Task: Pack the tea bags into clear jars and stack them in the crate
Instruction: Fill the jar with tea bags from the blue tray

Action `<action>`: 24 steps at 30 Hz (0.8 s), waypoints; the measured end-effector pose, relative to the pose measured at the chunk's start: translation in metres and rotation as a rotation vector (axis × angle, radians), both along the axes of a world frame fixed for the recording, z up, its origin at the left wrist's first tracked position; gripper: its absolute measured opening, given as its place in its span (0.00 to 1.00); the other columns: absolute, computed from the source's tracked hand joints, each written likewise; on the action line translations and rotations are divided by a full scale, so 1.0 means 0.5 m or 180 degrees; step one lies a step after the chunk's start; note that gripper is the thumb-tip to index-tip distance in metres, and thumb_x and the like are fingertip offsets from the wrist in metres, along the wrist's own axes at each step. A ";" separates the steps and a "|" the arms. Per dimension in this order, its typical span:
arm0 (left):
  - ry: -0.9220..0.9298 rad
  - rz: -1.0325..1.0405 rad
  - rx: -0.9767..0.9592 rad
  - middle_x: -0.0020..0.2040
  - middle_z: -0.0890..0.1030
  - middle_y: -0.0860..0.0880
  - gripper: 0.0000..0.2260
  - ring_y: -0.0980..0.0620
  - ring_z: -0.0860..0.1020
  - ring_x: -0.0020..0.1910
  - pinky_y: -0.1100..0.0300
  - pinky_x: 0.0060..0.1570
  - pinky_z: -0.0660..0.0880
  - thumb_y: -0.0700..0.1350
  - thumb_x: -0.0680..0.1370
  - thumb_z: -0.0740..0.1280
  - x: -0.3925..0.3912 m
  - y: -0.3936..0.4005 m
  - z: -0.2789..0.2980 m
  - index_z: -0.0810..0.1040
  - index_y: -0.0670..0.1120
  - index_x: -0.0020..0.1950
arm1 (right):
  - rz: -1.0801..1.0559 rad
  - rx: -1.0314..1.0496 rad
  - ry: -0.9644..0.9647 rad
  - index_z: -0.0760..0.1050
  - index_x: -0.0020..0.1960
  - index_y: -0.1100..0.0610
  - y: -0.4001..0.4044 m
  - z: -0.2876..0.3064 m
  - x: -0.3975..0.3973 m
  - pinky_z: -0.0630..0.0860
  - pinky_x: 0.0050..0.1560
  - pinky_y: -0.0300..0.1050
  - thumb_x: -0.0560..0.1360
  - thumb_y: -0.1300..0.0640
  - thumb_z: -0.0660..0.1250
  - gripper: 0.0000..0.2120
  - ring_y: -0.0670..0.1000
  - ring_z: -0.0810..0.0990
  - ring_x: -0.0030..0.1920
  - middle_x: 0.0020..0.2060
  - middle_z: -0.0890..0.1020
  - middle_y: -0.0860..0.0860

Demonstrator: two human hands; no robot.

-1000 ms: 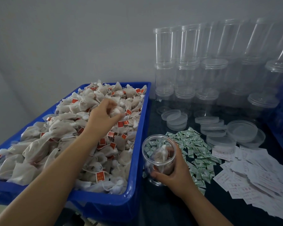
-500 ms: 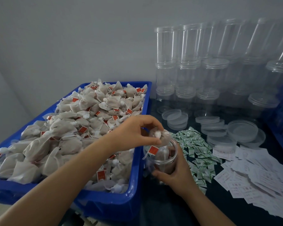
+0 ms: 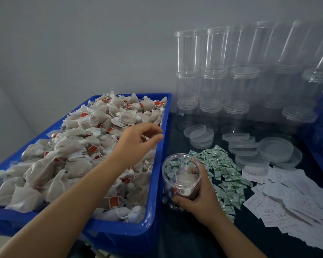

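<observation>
Back over the crate (image 3: 153, 211) from the jar (image 3: 182, 175), left hand (image 3: 138, 140) hangs loosely curled, empty; right hand (image 3: 198, 200) grips that jar.

There is only the one view here, from a camera worn on the person's head, so nothing is shared with a second angle. It looks forward and steeply down over the work surface, from just behind and above both forearms, which run in from the bottom edge. The lens is wide: the blue crate (image 3: 157, 164) fills the lower left close up, the dark tabletop (image 3: 268, 235) spreads to the right, and the stacked clear jars (image 3: 213, 75) at the back right lean outward towards the corner. A plain grey wall (image 3: 82, 43) closes the upper half. Everything within arm's reach sits near the camera.
</observation>
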State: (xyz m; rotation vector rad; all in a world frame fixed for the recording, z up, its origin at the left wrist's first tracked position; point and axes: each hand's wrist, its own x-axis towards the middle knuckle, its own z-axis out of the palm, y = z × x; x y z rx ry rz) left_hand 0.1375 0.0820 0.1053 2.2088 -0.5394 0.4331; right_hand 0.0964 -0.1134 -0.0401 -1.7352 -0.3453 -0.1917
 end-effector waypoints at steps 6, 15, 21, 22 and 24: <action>-0.0204 0.0798 0.0212 0.44 0.77 0.60 0.06 0.65 0.76 0.43 0.78 0.43 0.70 0.41 0.78 0.67 0.042 0.042 -0.021 0.79 0.49 0.53 | 0.0005 -0.0020 -0.0007 0.56 0.66 0.21 -0.002 0.001 0.000 0.70 0.59 0.27 0.56 0.41 0.80 0.48 0.32 0.70 0.65 0.60 0.69 0.22; 0.0779 0.0995 0.1673 0.63 0.77 0.48 0.17 0.50 0.75 0.61 0.56 0.60 0.71 0.43 0.77 0.67 0.083 0.069 -0.081 0.75 0.46 0.66 | -0.0009 -0.0034 0.0051 0.56 0.69 0.26 0.000 0.003 -0.001 0.69 0.57 0.23 0.56 0.40 0.80 0.49 0.31 0.69 0.65 0.60 0.68 0.22; 0.1239 0.1117 0.2197 0.59 0.78 0.46 0.18 0.50 0.76 0.54 0.58 0.51 0.73 0.48 0.76 0.69 0.091 0.066 -0.093 0.76 0.45 0.64 | 0.0018 -0.0035 0.0089 0.57 0.71 0.28 -0.003 0.002 -0.003 0.72 0.62 0.37 0.56 0.41 0.80 0.50 0.36 0.71 0.66 0.62 0.71 0.28; 0.1326 0.1136 0.2257 0.56 0.78 0.47 0.17 0.50 0.76 0.52 0.59 0.49 0.73 0.48 0.74 0.70 0.090 0.064 -0.093 0.77 0.45 0.63 | 0.0015 -0.0038 0.0084 0.57 0.71 0.28 -0.003 0.002 -0.003 0.72 0.62 0.37 0.56 0.41 0.80 0.50 0.36 0.71 0.66 0.62 0.71 0.28; 0.1510 0.1122 0.2424 0.51 0.76 0.49 0.16 0.52 0.75 0.48 0.60 0.43 0.72 0.48 0.72 0.71 0.088 0.061 -0.092 0.78 0.47 0.58 | 0.0010 -0.0038 0.0079 0.56 0.70 0.25 -0.002 0.004 -0.004 0.72 0.62 0.35 0.56 0.42 0.80 0.50 0.35 0.71 0.66 0.62 0.71 0.28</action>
